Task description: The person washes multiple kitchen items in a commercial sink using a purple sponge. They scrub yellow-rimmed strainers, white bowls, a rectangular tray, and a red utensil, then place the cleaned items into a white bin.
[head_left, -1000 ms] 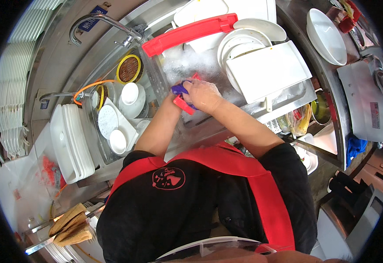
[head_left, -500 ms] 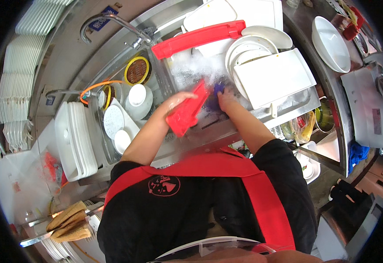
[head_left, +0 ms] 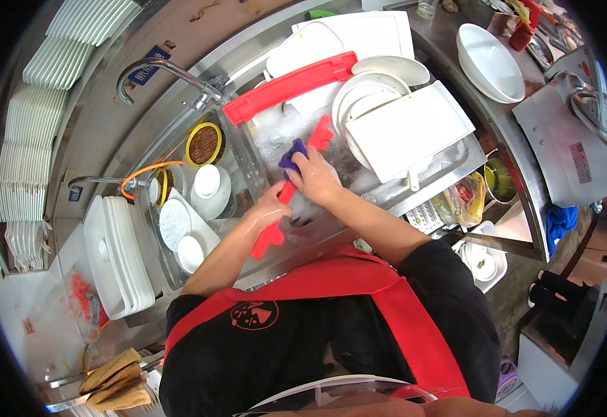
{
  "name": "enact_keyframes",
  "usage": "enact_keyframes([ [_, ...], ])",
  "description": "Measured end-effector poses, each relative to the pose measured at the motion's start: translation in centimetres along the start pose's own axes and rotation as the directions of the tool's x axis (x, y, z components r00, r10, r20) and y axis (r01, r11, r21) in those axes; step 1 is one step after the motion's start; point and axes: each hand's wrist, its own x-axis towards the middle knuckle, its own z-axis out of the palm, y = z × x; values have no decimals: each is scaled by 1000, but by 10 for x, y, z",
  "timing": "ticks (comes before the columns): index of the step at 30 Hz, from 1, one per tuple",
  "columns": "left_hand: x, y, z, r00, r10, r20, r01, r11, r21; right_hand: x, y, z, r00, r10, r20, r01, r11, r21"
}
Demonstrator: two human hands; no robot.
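Observation:
My left hand (head_left: pixel 270 212) grips the near end of a long red plastic tray piece (head_left: pixel 270 238) held slantwise over the soapy sink (head_left: pixel 275 135). Its far end (head_left: pixel 321 133) sticks out past my right hand (head_left: pixel 315 179). That hand presses a purple cloth (head_left: pixel 292 157) against the red piece. Foam covers the water below both hands.
A second red tray (head_left: pixel 289 87) lies across the sink's far rim. White plates and a square dish (head_left: pixel 407 128) are stacked to the right. Bowls and plates (head_left: pixel 206 191) fill the left basin under two taps (head_left: pixel 168 69). White trays (head_left: pixel 112 257) stand at left.
The red piece has turned from a broad face-on view to a long slanted strip. My right hand with the purple cloth has slid along it toward the middle.

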Motion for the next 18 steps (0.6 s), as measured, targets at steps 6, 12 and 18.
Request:
enact_keyframes([
  [6, -26, -19, 6, 995, 95, 0, -95, 995, 19, 65, 54, -6, 943, 253, -218, -295, 937, -189],
  [12, -48, -38, -9, 996, 83, 5, -81, 983, -164, 87, 86, -4, 787, 586, -193, -479, 778, 407],
  [18, -59, -50, -16, 995, 55, 86, 0, 843, -539, 76, 63, -18, 863, 423, 276, -389, 209, 897],
])
